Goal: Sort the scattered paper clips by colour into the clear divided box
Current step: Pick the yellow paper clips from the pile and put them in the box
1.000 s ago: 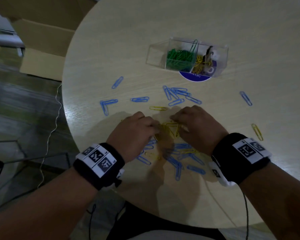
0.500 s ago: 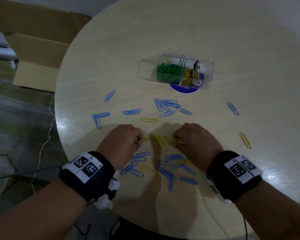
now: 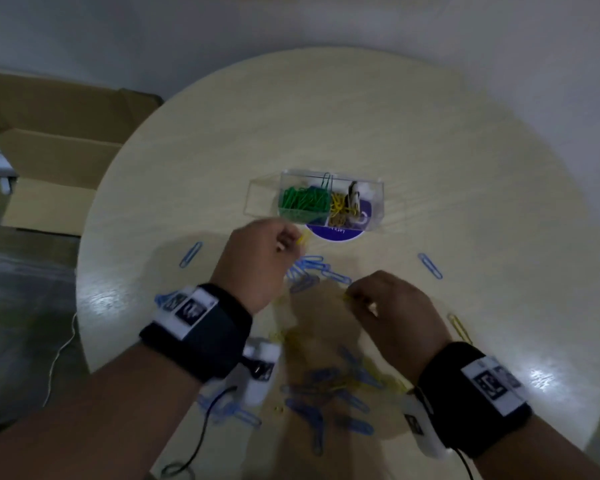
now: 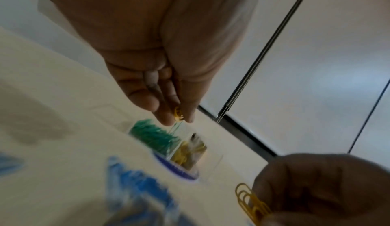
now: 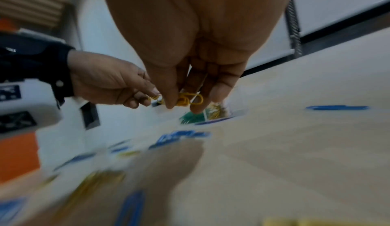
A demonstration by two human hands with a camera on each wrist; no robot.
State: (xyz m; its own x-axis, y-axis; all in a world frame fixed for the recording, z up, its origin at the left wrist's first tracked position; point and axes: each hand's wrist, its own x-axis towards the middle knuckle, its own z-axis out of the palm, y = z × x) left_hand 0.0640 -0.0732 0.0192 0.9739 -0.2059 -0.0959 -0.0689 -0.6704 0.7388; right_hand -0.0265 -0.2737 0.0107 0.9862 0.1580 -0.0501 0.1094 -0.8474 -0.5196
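The clear divided box stands mid-table, with green clips in one compartment and yellow clips in the one to its right. My left hand hovers just in front of the box and pinches yellow clips. My right hand is raised nearer me and pinches a bunch of yellow clips. Blue clips lie between the hands and the box. More blue and yellow clips lie scattered under my wrists.
Single blue clips lie at the left and right, and a yellow clip near the right edge. A purple round disc sits under the box. Cardboard boxes stand on the floor beyond the round table's left edge.
Both hands have lifted off the table with yellow clips. The left hand has travelled forward to the box; the right hand has risen a little. The head view has tilted up.
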